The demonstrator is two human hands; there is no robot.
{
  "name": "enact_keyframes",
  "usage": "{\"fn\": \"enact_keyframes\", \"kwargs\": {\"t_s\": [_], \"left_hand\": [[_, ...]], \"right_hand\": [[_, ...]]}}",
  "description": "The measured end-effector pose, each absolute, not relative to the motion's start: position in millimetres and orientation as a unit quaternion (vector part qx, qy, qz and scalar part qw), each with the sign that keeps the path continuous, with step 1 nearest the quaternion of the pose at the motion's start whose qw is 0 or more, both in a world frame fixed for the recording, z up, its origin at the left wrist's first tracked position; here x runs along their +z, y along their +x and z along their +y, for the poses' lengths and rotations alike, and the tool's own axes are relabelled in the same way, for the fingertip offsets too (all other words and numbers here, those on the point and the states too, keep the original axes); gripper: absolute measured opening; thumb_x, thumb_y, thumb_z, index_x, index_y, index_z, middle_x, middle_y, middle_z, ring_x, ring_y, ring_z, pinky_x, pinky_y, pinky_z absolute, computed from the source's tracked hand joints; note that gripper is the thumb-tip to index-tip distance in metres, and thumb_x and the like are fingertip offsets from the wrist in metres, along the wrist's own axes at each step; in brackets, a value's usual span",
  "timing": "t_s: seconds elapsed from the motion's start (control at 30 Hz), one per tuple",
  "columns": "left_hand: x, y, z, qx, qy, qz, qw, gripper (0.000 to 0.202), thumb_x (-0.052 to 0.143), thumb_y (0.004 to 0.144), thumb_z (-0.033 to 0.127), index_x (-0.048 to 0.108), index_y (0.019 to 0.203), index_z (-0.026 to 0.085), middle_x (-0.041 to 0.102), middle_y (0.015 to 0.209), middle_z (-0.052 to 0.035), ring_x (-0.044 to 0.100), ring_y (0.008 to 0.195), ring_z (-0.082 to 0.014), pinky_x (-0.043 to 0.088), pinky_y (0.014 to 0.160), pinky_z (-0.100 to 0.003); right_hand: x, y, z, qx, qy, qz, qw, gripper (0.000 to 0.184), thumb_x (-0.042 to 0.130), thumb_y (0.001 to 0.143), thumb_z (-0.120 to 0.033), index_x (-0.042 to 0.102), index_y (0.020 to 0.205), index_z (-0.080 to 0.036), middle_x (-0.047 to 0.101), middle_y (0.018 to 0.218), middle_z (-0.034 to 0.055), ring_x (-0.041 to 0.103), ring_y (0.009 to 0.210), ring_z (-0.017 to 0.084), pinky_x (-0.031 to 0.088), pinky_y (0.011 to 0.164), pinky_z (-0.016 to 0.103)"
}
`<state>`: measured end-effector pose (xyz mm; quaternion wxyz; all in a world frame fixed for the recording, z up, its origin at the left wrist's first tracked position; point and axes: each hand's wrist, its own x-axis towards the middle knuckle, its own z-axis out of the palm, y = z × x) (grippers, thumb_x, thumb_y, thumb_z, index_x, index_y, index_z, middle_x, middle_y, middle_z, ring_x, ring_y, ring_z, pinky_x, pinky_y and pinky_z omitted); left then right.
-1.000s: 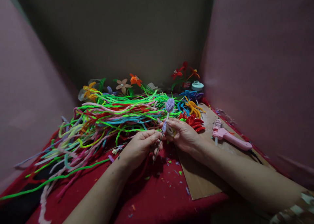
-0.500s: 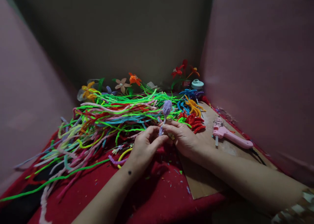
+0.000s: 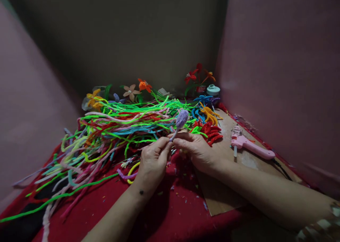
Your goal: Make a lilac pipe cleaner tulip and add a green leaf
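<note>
A lavender pipe-cleaner petal (image 3: 182,119), oval with a thin fuzzy stem, stands tilted to the right between my hands. My left hand (image 3: 154,160) pinches the lower stem between thumb and fingers. Beside it, my right hand (image 3: 198,150) has its thumb and index finger closed on the same stem, from the right. Its other fingers are curled and partly hidden. A small shiny bit shows below the fingertips, too small to name. Just beyond the hands lies a large heap of coloured pipe cleaners (image 3: 127,120).
A pink glue gun (image 3: 249,147) rests on a cardboard sheet (image 3: 223,196) at right. Red pipe-cleaner petals (image 3: 212,133) and orange ones (image 3: 209,114) lie near its far end. Finished flowers (image 3: 131,91) stand at the back by the wall. Scraps dot the red cloth (image 3: 170,206).
The petal's head has tilted further right and its stem leans more. My left hand has turned, its thumb drawn back left and upward to the lower stem. The right hand stays nearly in place.
</note>
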<state>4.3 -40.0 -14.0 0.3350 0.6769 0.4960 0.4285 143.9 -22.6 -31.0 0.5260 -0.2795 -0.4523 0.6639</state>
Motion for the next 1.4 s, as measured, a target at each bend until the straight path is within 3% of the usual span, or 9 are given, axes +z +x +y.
{"fn": "enact_keyframes", "kwargs": {"t_s": [0.07, 0.2, 0.47, 0.67, 0.93, 1.1, 1.27, 1.4], "left_hand": [[-11, 4, -39, 0.431, 0.656, 0.492, 0.375, 0.018, 0.054, 0.081, 0.031, 0.063, 0.073, 0.018, 0.044, 0.055, 0.0037, 0.037, 0.053, -0.0098, 0.029, 0.051, -0.020], [-6, 3, -38, 0.437, 0.604, 0.480, 0.462, 0.018, 0.057, 0.080, 0.031, 0.062, 0.071, 0.015, 0.040, 0.051, 0.0055, 0.032, 0.047, -0.0062, 0.023, 0.044, -0.019], [-6, -3, -35, 0.378, 0.462, 0.368, 0.712, 0.018, 0.061, 0.079, 0.032, 0.058, 0.074, 0.015, 0.033, 0.045, 0.0091, 0.019, 0.036, -0.0003, 0.015, 0.036, -0.012], [-13, -9, -32, 0.338, 0.424, 0.271, 0.796, 0.017, 0.054, 0.084, 0.027, 0.058, 0.075, 0.015, 0.032, 0.043, 0.0094, 0.013, 0.032, -0.0003, 0.020, 0.032, -0.012], [-13, -10, -33, 0.319, 0.420, 0.250, 0.812, 0.019, 0.048, 0.088, 0.026, 0.059, 0.077, 0.015, 0.032, 0.040, 0.0093, 0.013, 0.030, -0.0004, 0.020, 0.031, -0.011], [-15, -9, -30, 0.329, 0.431, 0.275, 0.794, 0.018, 0.051, 0.086, 0.028, 0.059, 0.080, 0.014, 0.039, 0.042, 0.0079, 0.019, 0.029, -0.0005, 0.023, 0.029, -0.012], [-19, -6, -28, 0.363, 0.501, 0.365, 0.696, 0.032, 0.053, 0.083, 0.044, 0.058, 0.077, 0.013, 0.057, 0.055, 0.0000, 0.041, 0.035, -0.0047, 0.032, 0.033, -0.015], [-19, -1, -29, 0.388, 0.552, 0.449, 0.585, 0.037, 0.047, 0.083, 0.051, 0.056, 0.076, 0.015, 0.055, 0.057, 0.0019, 0.046, 0.042, -0.0074, 0.034, 0.038, -0.017]], "right_hand": [[-28, 145, -24, 0.661, -0.281, -0.461, 0.522, 0.018, 0.072, 0.069, -0.026, 0.072, 0.086, -0.020, 0.058, 0.067, -0.0031, 0.040, 0.051, 0.006, 0.032, 0.050, 0.021], [-23, 147, -23, 0.654, -0.275, -0.473, 0.523, 0.013, 0.073, 0.068, -0.025, 0.071, 0.079, -0.018, 0.062, 0.078, 0.0001, 0.053, 0.068, 0.011, 0.040, 0.062, 0.025], [-31, 151, -14, 0.699, -0.239, -0.473, 0.481, 0.019, 0.068, 0.072, -0.028, 0.070, 0.089, -0.019, 0.052, 0.057, -0.0047, 0.032, 0.044, 0.005, 0.021, 0.044, 0.021], [-33, 150, -13, 0.705, -0.216, -0.476, 0.479, 0.019, 0.067, 0.071, -0.024, 0.071, 0.089, -0.018, 0.056, 0.058, -0.0031, 0.041, 0.049, 0.007, 0.028, 0.048, 0.021], [-35, 150, -16, 0.710, -0.198, -0.480, 0.477, 0.012, 0.066, 0.074, -0.024, 0.069, 0.085, -0.019, 0.058, 0.061, -0.0027, 0.045, 0.050, 0.006, 0.031, 0.050, 0.021], [-32, 149, -16, 0.710, -0.217, -0.465, 0.482, 0.011, 0.066, 0.074, -0.026, 0.066, 0.079, -0.016, 0.053, 0.055, -0.0043, 0.038, 0.046, 0.006, 0.026, 0.047, 0.021], [-36, 149, -13, 0.710, -0.271, -0.421, 0.496, 0.017, 0.071, 0.069, -0.028, 0.067, 0.081, -0.016, 0.059, 0.068, -0.0001, 0.048, 0.057, 0.009, 0.028, 0.048, 0.021], [-42, 148, -10, 0.695, -0.283, -0.420, 0.511, 0.022, 0.072, 0.069, -0.031, 0.067, 0.083, -0.016, 0.060, 0.071, 0.0007, 0.044, 0.054, 0.008, 0.025, 0.045, 0.022]]}}
